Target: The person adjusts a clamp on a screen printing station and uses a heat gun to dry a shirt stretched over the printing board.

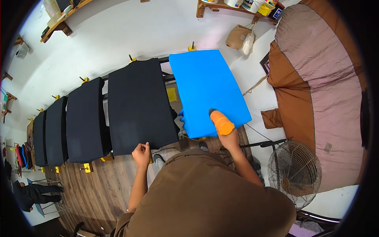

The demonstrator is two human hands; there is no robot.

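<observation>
One orange tool (222, 123), dark-nosed, held above the near part of the blue cloth (205, 83); type uncertain, perhaps a heat gun or similar; its nose points away from the wearer. Right hand (229, 140): closed around the tool from beneath, the grip itself largely hidden by tool and fingers. Left hand (140, 155): at the near edge of the nearest black cloth (136, 102), fingers drawn in, thumb raised; whether a fold is pinched between them cannot be told. Handling, tool: judged a rigid shell of moderate weight, likely heavier in the rounded rear body than at the nose; best held by the grip below the body, palm behind it, fingers kept off the dark nose, which may be hot. Whether it touches the blue cloth cannot be told from above. Handling, blue cloth: smooth, nearly wrinkle-free, drawn over a flat, presumably stiff support; the fabric itself judged light, soft and apt to shift or crease if dragged; best taken by a hem or corner, with the broad face left alone. Handling, black cloth: likewise smooth and apparently soft over a flat form, with looser folds along its side; best taken at the near hem, close to a corner. Surroundings: four black-covered panels in a row beside the blue one, yellow fittings (88, 168) at their ends, a wire-caged fan (294, 173) at the right, wood-look floor (85, 193) below.
</observation>
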